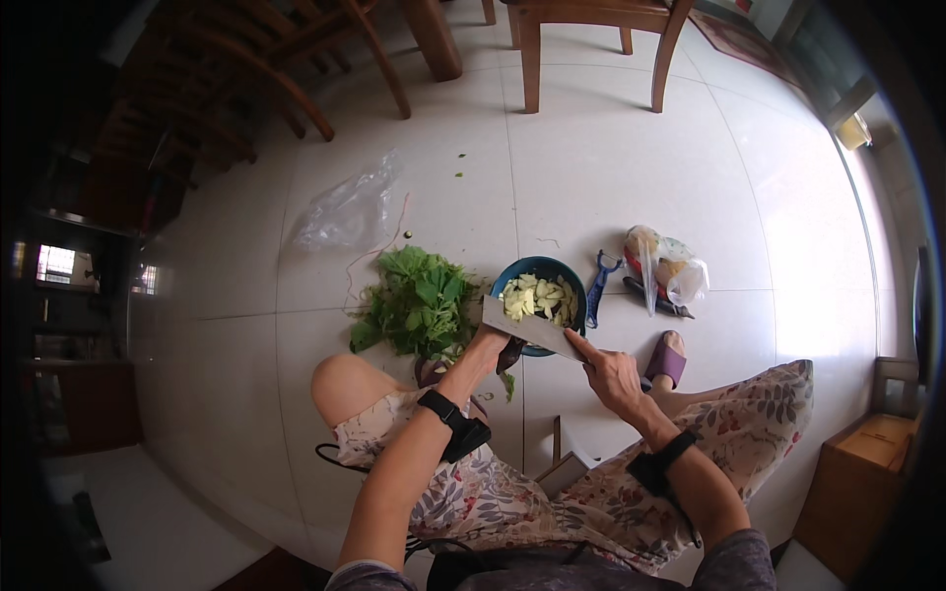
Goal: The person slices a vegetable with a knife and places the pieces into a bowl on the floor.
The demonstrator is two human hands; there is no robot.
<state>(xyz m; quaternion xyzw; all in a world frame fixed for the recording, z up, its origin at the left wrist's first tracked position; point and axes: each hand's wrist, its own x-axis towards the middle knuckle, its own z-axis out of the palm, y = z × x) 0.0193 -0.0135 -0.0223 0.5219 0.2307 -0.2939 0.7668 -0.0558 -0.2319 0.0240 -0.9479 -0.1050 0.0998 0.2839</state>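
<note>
My right hand (pixel 613 373) grips the handle end of a broad cleaver (pixel 533 330), whose blade slants across the near side of a teal bowl (pixel 582 284). Pale chopped vegetable pieces (pixel 543 295) lie in the bowl, some close to the blade's upper edge. Behind the blade's left end is my left hand (pixel 489 347), its fingers mostly hidden; a dark purple eggplant, by its look, (pixel 510 356) shows beneath the blade against that hand. Left of the bowl, a heap of leafy greens (pixel 421 299) rests on the tiled floor.
A blue peeler (pixel 602 288) lies right of the bowl, beside a plastic bag of vegetables (pixel 669 266) and a dark eggplant (pixel 661 298). A crumpled clear bag (pixel 351 207) lies upper left. Wooden chairs (pixel 591 13) stand beyond. My purple slipper (pixel 667 362) is near the right hand.
</note>
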